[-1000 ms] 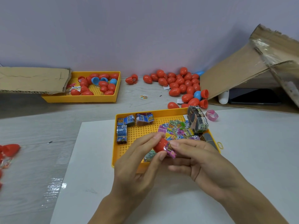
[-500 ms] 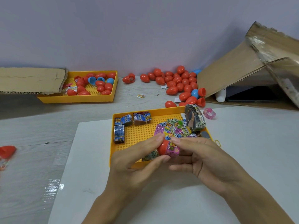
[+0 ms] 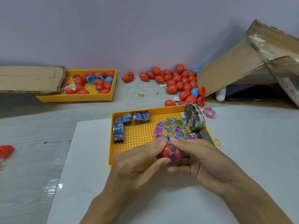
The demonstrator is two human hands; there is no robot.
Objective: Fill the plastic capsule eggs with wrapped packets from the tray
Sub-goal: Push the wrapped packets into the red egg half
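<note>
Pinching the red egg half [image 3: 164, 151], the left hand [image 3: 137, 165] steadies it while the right hand [image 3: 202, 160] has now pushed the pink packet [image 3: 174, 155] deeper in, so closing comes next.

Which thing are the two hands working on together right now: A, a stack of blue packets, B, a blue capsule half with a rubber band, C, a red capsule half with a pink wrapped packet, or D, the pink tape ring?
C: the left hand grips a red capsule half while the right hand presses a pink wrapped packet into it, over the near tray.
</note>
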